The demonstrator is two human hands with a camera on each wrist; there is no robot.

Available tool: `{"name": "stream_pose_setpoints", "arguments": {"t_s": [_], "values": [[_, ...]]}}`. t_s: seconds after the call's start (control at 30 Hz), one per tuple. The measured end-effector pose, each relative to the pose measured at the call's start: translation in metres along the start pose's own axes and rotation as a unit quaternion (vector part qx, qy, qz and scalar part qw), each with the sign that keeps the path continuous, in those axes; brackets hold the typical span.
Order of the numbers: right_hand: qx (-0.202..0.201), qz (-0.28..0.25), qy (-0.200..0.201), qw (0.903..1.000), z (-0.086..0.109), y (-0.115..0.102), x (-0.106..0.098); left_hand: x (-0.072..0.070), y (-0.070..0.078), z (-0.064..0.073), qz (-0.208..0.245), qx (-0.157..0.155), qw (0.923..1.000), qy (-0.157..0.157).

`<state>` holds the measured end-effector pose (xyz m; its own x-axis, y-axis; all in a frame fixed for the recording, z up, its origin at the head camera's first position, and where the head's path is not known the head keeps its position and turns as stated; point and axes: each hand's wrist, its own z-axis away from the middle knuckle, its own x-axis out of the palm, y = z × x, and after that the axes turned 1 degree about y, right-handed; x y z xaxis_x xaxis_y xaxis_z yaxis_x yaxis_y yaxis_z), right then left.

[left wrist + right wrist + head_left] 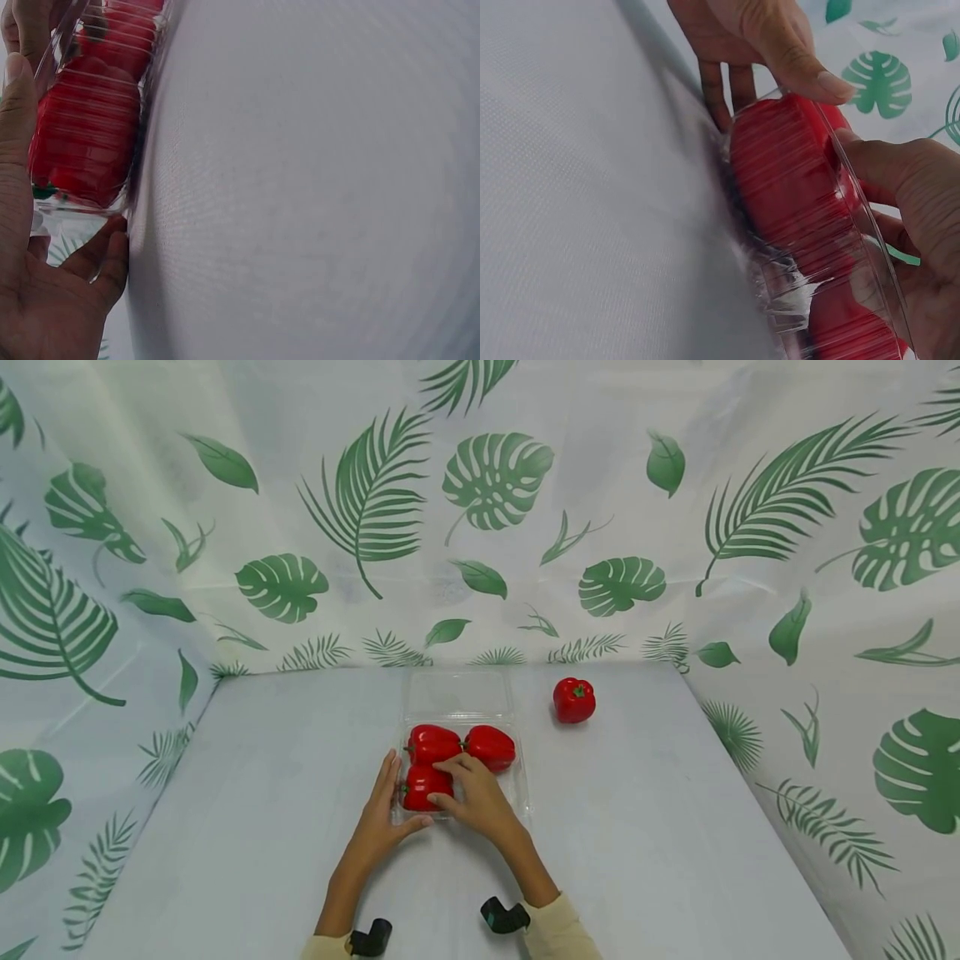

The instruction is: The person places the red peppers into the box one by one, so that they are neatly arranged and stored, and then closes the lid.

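Note:
A clear plastic clamshell box [519, 793] sits on the table with its lid [459, 693] folded back. Inside lie three red bell peppers: one at back left [433, 744], one at back right [491, 748] and one at front left [424, 788]. My right hand [483, 802] reaches over the box and grips the front left pepper between thumb and fingers. Against the box's left side rests my left hand [378, 822], its fingers extended and its thumb along the front edge. The left wrist view shows that pepper [86, 135] through the ribbed wall.
Another red bell pepper [573, 702] stands on the white table [637, 827], right of the lid. A leaf-printed sheet [525, 602] hangs behind the table and along its sides. Black wrist-worn pieces [504, 916] show near both sleeves.

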<state>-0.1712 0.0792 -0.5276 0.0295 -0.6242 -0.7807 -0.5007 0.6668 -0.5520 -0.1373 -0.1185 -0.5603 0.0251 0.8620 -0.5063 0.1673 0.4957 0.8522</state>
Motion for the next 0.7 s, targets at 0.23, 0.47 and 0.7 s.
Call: {"name": "stream_pose_setpoints", "arguments": {"t_s": [0.23,0.47,0.7], "values": [[-0.002,0.0,0.007,1.0,0.0018,-0.0025,-0.0019,-0.0001,0.0007,-0.0001,-0.001,-0.002,1.0,-0.003],[0.003,-0.003,0.0,1.0,0.0028,0.0,-0.0019,0.0008,0.0011,-0.0007,-0.002,-0.009,1.0,-0.002],[-0.001,-0.01,0.015,0.9998,0.0014,0.0028,-0.0003,0.0005,0.0002,-0.0007,0.002,-0.006,1.0,-0.001]]}}
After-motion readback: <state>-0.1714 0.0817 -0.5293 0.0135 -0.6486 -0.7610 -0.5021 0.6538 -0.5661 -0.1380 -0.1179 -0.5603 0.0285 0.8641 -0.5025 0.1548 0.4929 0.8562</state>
